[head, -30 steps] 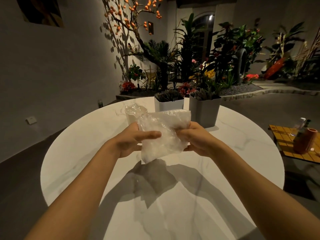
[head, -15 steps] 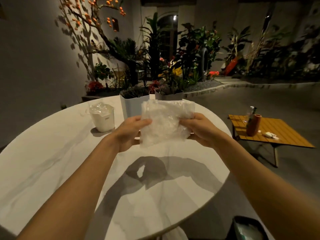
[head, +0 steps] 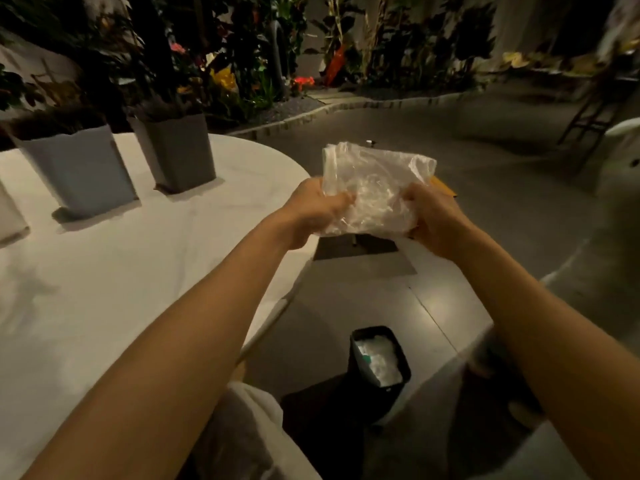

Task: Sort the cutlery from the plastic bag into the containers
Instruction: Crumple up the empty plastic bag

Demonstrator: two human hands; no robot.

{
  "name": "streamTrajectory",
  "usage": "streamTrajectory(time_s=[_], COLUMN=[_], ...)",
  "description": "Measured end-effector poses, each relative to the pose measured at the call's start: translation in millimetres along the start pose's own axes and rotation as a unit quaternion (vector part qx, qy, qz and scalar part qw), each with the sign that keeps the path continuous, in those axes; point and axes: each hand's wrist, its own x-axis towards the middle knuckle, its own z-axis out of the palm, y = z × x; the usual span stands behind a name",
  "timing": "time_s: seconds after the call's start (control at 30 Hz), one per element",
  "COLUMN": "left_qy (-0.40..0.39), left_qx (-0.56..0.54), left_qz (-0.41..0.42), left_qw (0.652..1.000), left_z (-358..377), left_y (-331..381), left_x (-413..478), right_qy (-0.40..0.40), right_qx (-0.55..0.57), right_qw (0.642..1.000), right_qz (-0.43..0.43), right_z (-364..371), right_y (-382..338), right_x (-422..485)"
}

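A crumpled clear plastic bag (head: pixel 374 188) hangs in the air past the right edge of the round white table (head: pixel 104 278). My left hand (head: pixel 311 213) grips its left side and my right hand (head: pixel 433 216) grips its right side. No cutlery shows inside the bag. A white container (head: pixel 79 168) and a grey container (head: pixel 180 150), both filled with dark cutlery, stand at the table's far left. The corner of a third container (head: pixel 8 220) peeks in at the left edge.
A black bin (head: pixel 379 362) with white plastic inside stands on the floor below my hands. A low wooden table (head: pixel 441 187) is mostly hidden behind the bag. Plants line the back and a ladder-like frame (head: pixel 588 116) stands far right.
My view has swung right and down. Both hands have carried the bag from above the table out past its right edge, over the floor. The bin has come fully into view.
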Motion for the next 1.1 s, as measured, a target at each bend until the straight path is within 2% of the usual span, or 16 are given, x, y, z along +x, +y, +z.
streamTrajectory(time_s=[0.1, 0.23, 0.4, 0.57, 0.77, 0.97, 1.1], left_qy=[-0.015, -0.053, -0.067, -0.063, -0.019, -0.021, -0.066], left_qx=[0.014, 0.058, 0.081, 0.135, 0.167, 0.129, 0.119], left_qz=[-0.005, -0.063, -0.167, -0.259, -0.285, -0.305, -0.332], left_qw=[1.000, 0.995, 0.980, 0.954, 0.944, 0.943, 0.934], left_z=[53.9, 113.6, 143.1, 155.2, 172.3, 201.0, 211.8], left_y=[-24.6, -69.6, -139.5, -238.2, -334.4, -392.2, -411.3], left_x=[20.2, 42.4, 63.7, 80.4, 87.6, 88.2, 89.5], right_qy=[0.057, 0.100, 0.090, 0.094, 0.090, 0.101, 0.140], right_qx=[-0.002, -0.049, -0.096, -0.217, -0.272, -0.266, -0.205], right_qw=[0.998, 0.987, 0.975, 0.946, 0.909, 0.891, 0.883], right_qz=[0.039, 0.112, 0.177, 0.222, 0.303, 0.353, 0.398], right_z=[-40.9, -89.1, -118.6, -126.3, -131.0, -141.0, -144.5], right_y=[23.6, 85.5, 167.2, 268.2, 376.5, 436.4, 459.3], right_x=[1.0, 13.0, 36.1, 58.0, 70.1, 65.8, 67.8])
